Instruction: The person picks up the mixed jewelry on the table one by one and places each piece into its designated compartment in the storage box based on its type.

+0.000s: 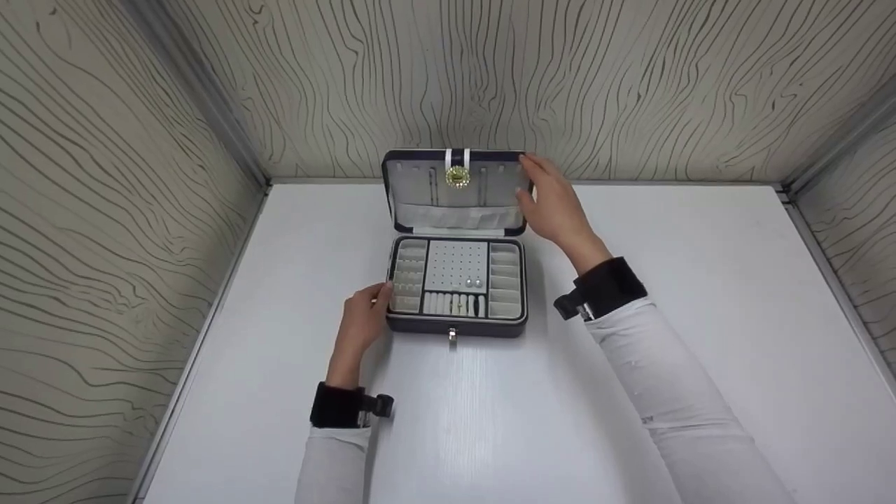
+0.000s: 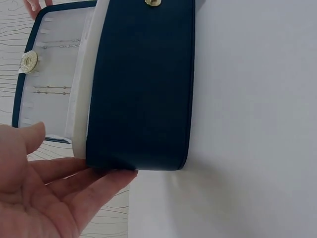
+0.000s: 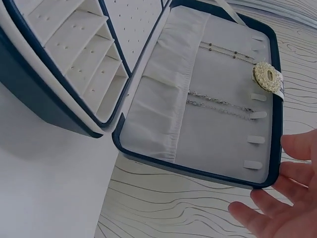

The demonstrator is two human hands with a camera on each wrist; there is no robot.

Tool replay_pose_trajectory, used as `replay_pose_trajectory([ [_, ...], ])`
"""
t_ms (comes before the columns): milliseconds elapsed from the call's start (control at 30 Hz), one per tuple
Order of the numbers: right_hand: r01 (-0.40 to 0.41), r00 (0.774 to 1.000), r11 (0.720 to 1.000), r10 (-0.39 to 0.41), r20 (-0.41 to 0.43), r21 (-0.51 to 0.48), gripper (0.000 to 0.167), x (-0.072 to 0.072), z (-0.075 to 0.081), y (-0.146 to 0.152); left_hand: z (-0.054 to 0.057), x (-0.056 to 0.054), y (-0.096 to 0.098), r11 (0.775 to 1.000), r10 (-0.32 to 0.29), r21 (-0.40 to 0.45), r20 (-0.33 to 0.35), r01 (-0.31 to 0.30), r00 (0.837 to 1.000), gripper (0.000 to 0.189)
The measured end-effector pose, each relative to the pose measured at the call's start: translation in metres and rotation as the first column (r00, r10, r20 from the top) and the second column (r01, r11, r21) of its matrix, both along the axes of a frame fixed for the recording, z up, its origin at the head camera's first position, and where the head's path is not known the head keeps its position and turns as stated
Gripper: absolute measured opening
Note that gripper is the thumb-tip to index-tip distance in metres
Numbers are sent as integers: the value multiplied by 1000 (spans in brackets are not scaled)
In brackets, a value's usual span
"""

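Observation:
A dark blue jewelry box (image 1: 456, 327) stands on the table with its lid (image 1: 423, 187) raised. White compartments flank a perforated earring panel (image 1: 455, 262) bearing two pearl-like studs (image 1: 473, 283); a row of ring rolls (image 1: 437, 303) lies below it. Inside the lid hang thin necklaces (image 3: 220, 101) above a gathered fabric pocket (image 3: 161, 94). My left hand (image 1: 362, 320) rests fairly straight fingers (image 2: 106, 191) against the box's left side, thumb held apart in the left wrist view. At the lid's upper right corner, my right hand (image 1: 556, 206) holds the edge between thumb and fingers.
A gold ornament (image 1: 458, 177) sits on the strap at the lid's top edge, and a metal clasp (image 1: 453, 335) is on the box front. The white table (image 1: 315, 231) meets wood-grain patterned walls (image 1: 336, 84) at the back and sides.

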State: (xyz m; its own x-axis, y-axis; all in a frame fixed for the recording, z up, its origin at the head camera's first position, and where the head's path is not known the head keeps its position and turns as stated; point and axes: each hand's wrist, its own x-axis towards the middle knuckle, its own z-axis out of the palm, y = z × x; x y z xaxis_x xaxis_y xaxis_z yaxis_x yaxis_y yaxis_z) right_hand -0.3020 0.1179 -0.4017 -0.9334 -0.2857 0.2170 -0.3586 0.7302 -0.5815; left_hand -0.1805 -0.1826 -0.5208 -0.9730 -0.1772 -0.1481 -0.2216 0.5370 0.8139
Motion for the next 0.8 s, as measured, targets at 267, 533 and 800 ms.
replay_pose_trajectory([
  [267,27,995,998,-32,-97,-54,39,28,-2,2,1,2,-1,1000,-9,-15,-36,9,999,52],
  [533,38,967,996,-58,-249,-83,23,50,-6,3,2,4,-1,1000,-3,-7,-42,3,999,52],
  [800,44,917,995,-75,-392,-88,11,64,-17,2,18,12,6,1000,0,5,-112,1,994,51],
])
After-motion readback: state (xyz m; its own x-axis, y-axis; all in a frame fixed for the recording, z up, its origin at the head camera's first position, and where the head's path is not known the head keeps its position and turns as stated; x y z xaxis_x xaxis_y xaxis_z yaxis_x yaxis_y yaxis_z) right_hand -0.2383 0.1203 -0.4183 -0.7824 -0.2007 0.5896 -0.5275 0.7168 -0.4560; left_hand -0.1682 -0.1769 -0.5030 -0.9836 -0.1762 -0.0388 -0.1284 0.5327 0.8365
